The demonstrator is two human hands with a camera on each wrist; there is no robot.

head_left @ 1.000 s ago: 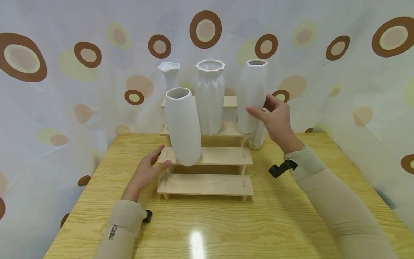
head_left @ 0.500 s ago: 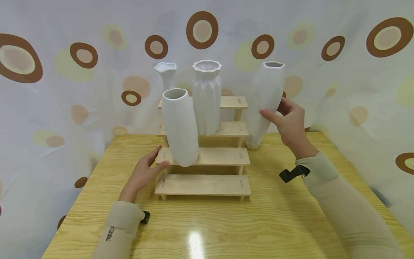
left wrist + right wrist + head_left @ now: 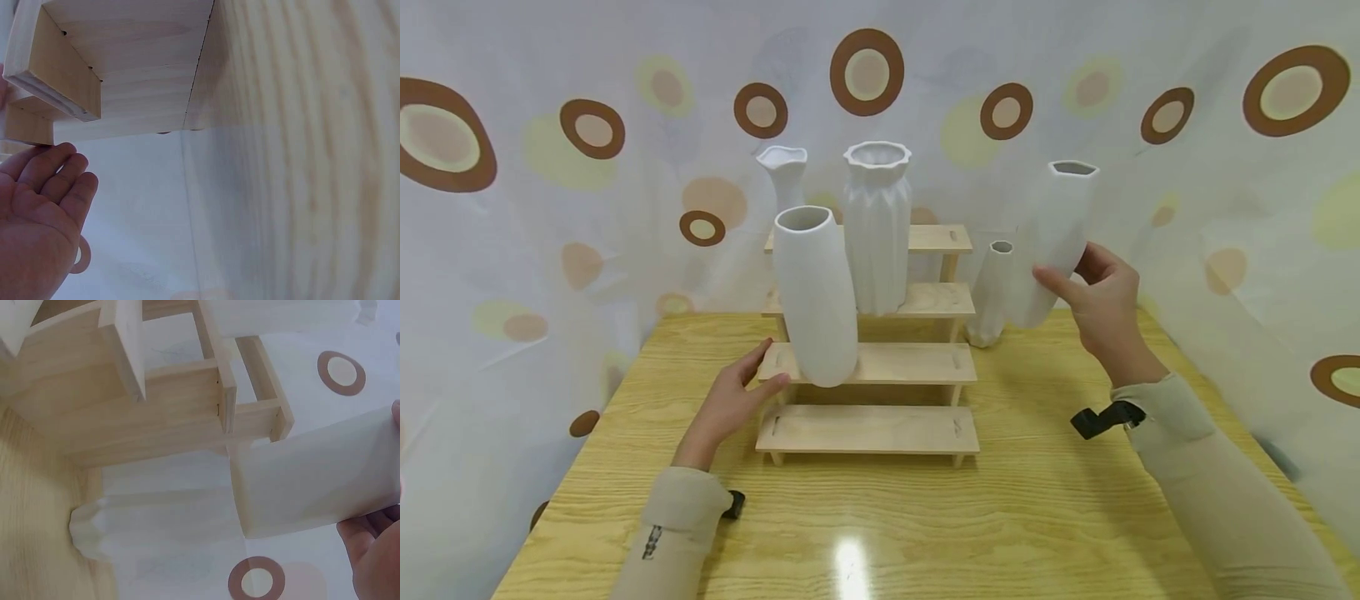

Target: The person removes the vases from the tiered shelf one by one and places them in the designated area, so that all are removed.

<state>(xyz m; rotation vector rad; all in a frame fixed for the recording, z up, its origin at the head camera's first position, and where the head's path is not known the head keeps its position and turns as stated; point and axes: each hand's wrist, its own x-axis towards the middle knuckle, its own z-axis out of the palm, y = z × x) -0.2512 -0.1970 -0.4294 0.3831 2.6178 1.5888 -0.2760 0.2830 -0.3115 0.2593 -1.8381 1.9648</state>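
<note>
A white vase with an angular mouth (image 3: 1060,217) is tilted in the air right of the wooden stepped shelf (image 3: 895,360). My right hand (image 3: 1108,312) grips its side, thumb in front and fingers behind; in the right wrist view the vase's lower end (image 3: 306,478) shows beside the hand. My left hand (image 3: 730,408) holds the left end of the shelf's second step from the front, thumb at the front edge, fingertips at the back. The left wrist view shows the left hand's fingers (image 3: 59,175) at the boards. A smooth white vase (image 3: 817,300) stands on that same step.
A fluted white vase (image 3: 877,233) stands on the third step, and a wavy-rimmed vase (image 3: 785,179) farther back left, partly hidden. A small narrow vase (image 3: 988,300) stands on the table (image 3: 1037,500) right of the shelf. A patterned curtain (image 3: 925,67) hangs behind.
My right hand has carried the angular vase off the third step, to the right and slightly down, uncovering the small vase behind. My left hand stays on the shelf.
</note>
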